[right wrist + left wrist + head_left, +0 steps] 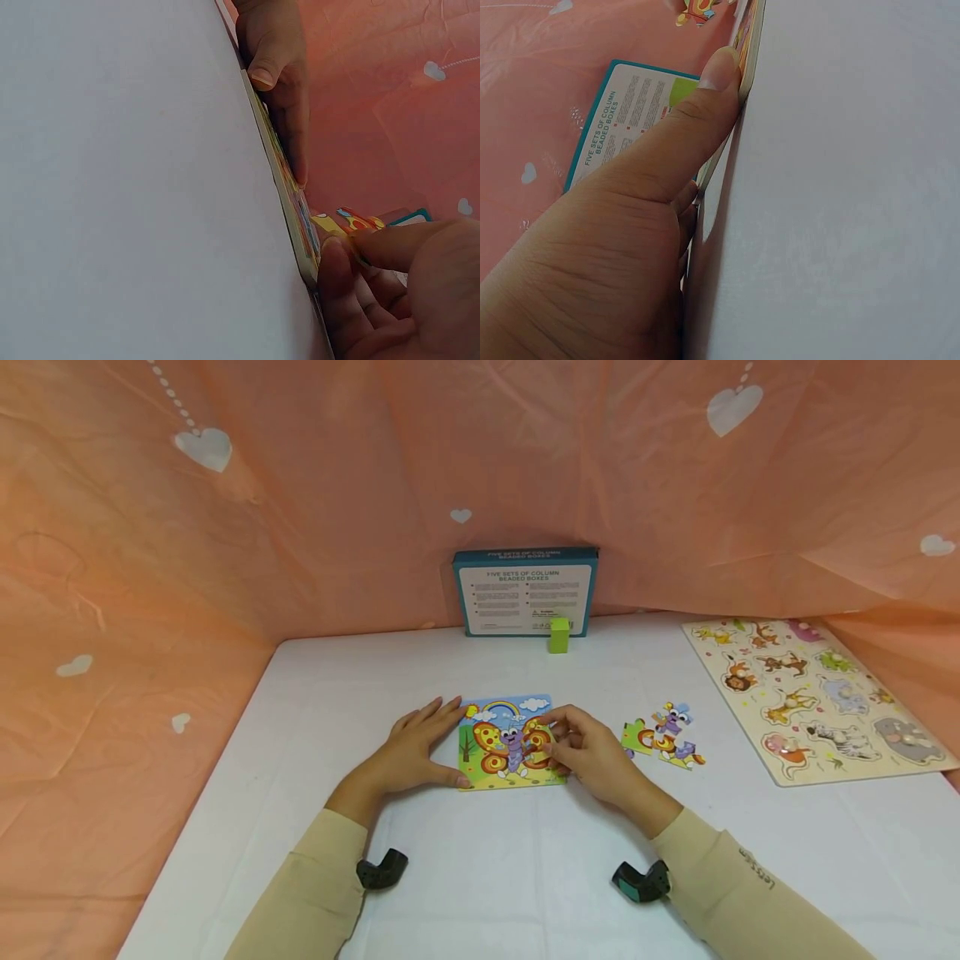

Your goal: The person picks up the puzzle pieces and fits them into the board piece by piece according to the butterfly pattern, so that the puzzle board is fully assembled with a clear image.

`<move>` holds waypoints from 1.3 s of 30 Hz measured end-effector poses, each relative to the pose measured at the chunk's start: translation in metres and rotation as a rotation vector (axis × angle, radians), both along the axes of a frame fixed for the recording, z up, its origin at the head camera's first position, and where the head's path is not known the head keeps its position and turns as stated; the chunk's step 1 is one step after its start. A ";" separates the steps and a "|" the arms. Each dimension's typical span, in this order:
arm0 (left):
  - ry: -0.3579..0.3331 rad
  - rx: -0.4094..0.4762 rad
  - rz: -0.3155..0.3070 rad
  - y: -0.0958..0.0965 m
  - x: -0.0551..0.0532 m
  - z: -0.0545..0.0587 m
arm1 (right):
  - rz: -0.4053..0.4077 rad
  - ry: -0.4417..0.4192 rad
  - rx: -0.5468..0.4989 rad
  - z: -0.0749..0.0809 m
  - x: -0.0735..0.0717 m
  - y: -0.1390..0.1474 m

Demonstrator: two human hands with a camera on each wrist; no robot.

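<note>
A butterfly jigsaw board lies flat on the white table, with a rainbow and clouds printed along its top. My left hand rests at its left side, fingers extended toward the upper corner and thumb against the lower one; in the left wrist view the thumb presses the board's edge. Above the butterfly's right wing, my right hand pinches a jigsaw piece between thumb and index finger, tilted up from the board. The fingers partly hide this piece. Several loose jigsaw pieces lie to the right of that hand.
A teal and white box stands upright at the table's back edge, with a green block in front. At the right lies an animal peg puzzle board. Pink cloth with hearts hangs behind the table.
</note>
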State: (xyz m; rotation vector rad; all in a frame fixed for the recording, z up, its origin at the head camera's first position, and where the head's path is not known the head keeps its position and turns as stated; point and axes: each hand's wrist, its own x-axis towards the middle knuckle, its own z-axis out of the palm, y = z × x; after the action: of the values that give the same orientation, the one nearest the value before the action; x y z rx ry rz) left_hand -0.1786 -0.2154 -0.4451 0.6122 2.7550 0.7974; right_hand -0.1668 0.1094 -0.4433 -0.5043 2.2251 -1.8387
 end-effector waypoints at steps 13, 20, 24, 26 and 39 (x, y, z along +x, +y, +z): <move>0.002 0.007 0.003 0.000 0.000 0.002 | -0.017 0.021 0.090 -0.002 0.000 0.001; 0.014 0.011 -0.009 0.000 0.000 0.002 | -0.020 0.014 0.163 0.000 0.000 0.002; 0.015 0.013 -0.009 0.000 0.000 0.003 | -0.015 0.024 0.244 0.001 -0.001 0.003; 0.010 0.011 -0.006 0.000 0.000 0.003 | -0.012 0.037 0.282 0.001 -0.001 0.004; -0.003 0.011 -0.001 0.000 0.001 0.002 | 0.112 0.440 0.476 0.005 0.012 0.003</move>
State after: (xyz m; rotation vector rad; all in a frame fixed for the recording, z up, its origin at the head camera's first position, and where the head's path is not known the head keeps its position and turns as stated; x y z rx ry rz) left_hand -0.1777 -0.2155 -0.4430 0.6141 2.7488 0.8124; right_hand -0.1548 0.1119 -0.4384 -0.9788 2.7261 -1.1586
